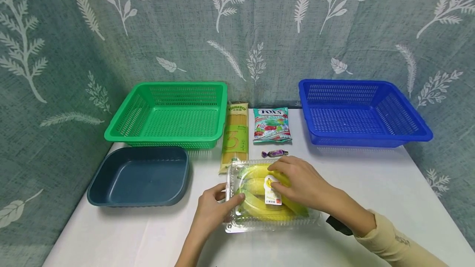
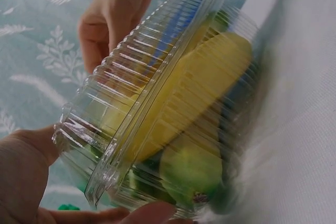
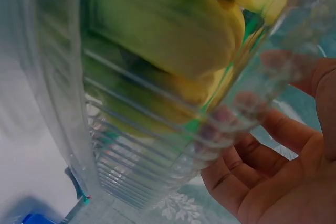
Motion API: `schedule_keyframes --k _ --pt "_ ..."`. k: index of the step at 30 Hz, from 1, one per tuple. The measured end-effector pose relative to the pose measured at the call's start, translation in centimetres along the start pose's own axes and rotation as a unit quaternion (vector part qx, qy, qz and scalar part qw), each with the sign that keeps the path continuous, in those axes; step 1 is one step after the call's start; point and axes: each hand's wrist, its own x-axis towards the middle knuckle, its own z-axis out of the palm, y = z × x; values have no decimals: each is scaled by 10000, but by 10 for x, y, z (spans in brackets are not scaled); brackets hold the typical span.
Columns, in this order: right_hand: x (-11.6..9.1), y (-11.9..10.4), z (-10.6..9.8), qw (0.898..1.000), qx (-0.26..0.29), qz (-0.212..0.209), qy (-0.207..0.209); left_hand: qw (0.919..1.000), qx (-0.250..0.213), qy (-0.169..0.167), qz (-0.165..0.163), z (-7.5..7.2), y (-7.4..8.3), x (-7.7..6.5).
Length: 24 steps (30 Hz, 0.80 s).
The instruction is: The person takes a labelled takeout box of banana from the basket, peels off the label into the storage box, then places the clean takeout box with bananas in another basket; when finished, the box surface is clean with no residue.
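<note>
A clear plastic clamshell box (image 1: pixel 252 228) stands at the front middle of the table in the head view. Through its lid show yellow-green bananas (image 1: pixel 254 205), under a white label (image 1: pixel 272 195). My left hand (image 1: pixel 213 209) grips the box's left end, thumb over the top edge; in the left wrist view its fingers (image 2: pixel 152 213) reach along the lower side. Over the lid, my right hand (image 1: pixel 302 184) touches the top with bent, spread fingers near the label. The right wrist view shows those fingertips partly behind the clear plastic.
Behind the box lie a purple wrapped candy (image 1: pixel 274 153), a spaghetti pack (image 1: pixel 236 137) and a mint candy bag (image 1: pixel 272 125). A green basket (image 1: pixel 167 139) and dark teal basin (image 1: pixel 139 204) stand left, a blue basket (image 1: pixel 371 138) back right. Patterned cloth (image 1: pixel 259 32) hangs behind.
</note>
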Motion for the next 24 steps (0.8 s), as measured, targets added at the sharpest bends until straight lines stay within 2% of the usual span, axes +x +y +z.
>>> schedule_keyframes --k 15,24 --pt "4 -5 6 9996 32 -47 -268 10000 14 -12 -67 0 -1 -2" --pt "6 -4 7 9995 174 -174 -181 10000 -87 -25 1 1 -1 0"
